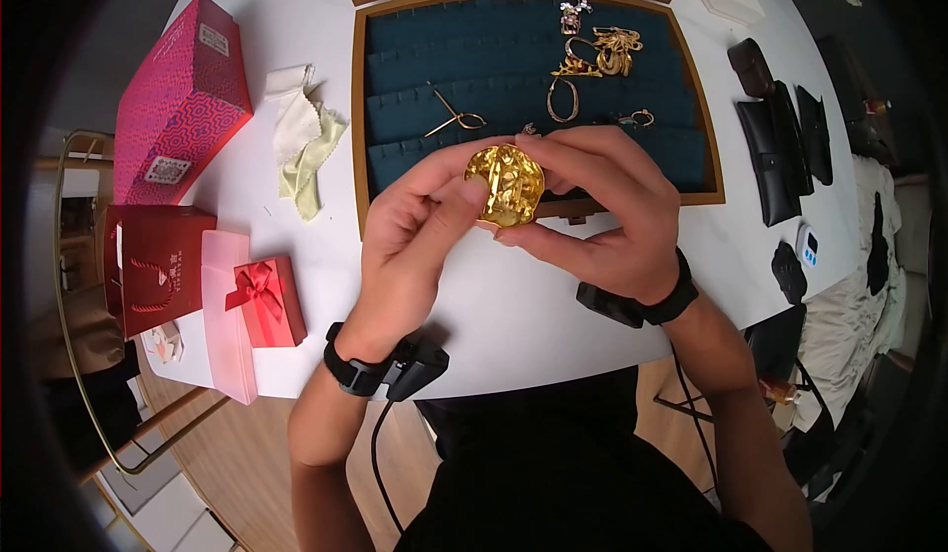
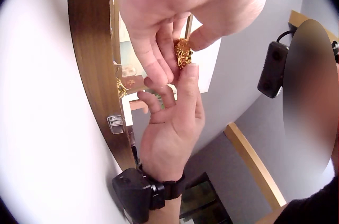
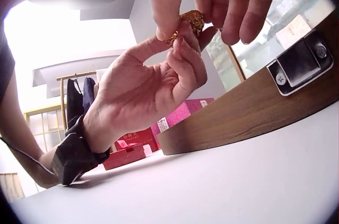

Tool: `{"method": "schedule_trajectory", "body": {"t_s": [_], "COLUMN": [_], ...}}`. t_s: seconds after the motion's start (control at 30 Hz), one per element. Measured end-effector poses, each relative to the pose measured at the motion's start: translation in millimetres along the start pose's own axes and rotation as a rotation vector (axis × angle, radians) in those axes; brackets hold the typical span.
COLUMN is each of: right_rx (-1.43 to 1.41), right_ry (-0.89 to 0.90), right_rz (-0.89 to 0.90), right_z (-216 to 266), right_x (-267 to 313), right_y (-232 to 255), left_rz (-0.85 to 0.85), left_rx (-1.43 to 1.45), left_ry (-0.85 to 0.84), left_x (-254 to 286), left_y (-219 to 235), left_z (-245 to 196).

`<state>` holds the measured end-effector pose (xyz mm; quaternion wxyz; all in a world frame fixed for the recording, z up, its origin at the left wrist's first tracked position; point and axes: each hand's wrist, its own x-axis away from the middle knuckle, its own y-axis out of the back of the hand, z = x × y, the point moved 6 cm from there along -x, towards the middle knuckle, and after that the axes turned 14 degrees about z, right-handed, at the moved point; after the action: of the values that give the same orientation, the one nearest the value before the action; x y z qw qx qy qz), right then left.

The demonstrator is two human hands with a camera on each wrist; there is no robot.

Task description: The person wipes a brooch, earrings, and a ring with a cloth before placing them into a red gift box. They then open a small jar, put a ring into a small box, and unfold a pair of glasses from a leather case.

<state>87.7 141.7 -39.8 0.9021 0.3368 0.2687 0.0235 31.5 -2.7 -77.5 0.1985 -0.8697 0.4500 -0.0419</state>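
Note:
Both hands hold a round gold ornament (image 1: 506, 189) with a shiny raised pattern, above the front edge of the jewelry box. My left hand (image 1: 403, 226) pinches it at its left side, thumb laid over the face. From the right, my right hand (image 1: 622, 211) grips the rim between thumb and fingers. The left wrist view has the gold ornament (image 2: 184, 53) edge-on between the fingertips. In the right wrist view, fingers partly cover the ornament (image 3: 194, 21). Behind the hands, the wooden jewelry box (image 1: 361, 108) stands with its lid raised and its dark teal lining showing.
Gold jewelry (image 1: 617, 50) lies in the box's back right, and a thin gold piece (image 1: 455, 116) at left. Left on the white table are cloths (image 1: 311, 152), a patterned pink box (image 1: 188, 88), a red bag (image 1: 163, 266) and a ribboned red box (image 1: 269, 305). Black cases (image 1: 765, 157) lie right.

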Motion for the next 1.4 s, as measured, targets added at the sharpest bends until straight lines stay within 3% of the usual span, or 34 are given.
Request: {"method": "schedule_trajectory", "body": {"t_s": [0.53, 0.83, 0.9, 1.0, 1.07, 1.13, 1.2, 1.4], "right_rx": [0.016, -0.006, -0.018, -0.064, -0.099, -0.041, -0.048, -0.067], "right_ry": [0.012, 0.003, -0.005, -0.03, -0.046, 0.05, 0.042, 0.015], "right_rz": [0.037, 0.036, 0.036, 0.036, 0.037, 0.048, 0.042, 0.04], "right_z": [1, -1, -2, -3, -5, -2, -2, -2], "right_x": [3, 4, 3, 1, 0, 0, 0, 0], "right_y": [-2, -4, -4, -4, -5, -6, -5, -6], "left_rz": [-0.028, 0.059, 0.092, 0.053, 0.045, 0.037, 0.032, 0.073], "left_rx": [-0.071, -0.106, -0.197, -0.206, -0.203, -0.2, -0.159, -0.16], "left_ry": [0.007, -0.064, -0.158, -0.044, -0.039, -0.034, -0.091, -0.051], "left_x": [3, -1, -2, -1, -1, -2, -3, -1], "left_y": [3, -4, -6, -2, -2, -3, -7, -5], "left_z": [2, -3, -5, -1, -3, -5, -8, -3]}}
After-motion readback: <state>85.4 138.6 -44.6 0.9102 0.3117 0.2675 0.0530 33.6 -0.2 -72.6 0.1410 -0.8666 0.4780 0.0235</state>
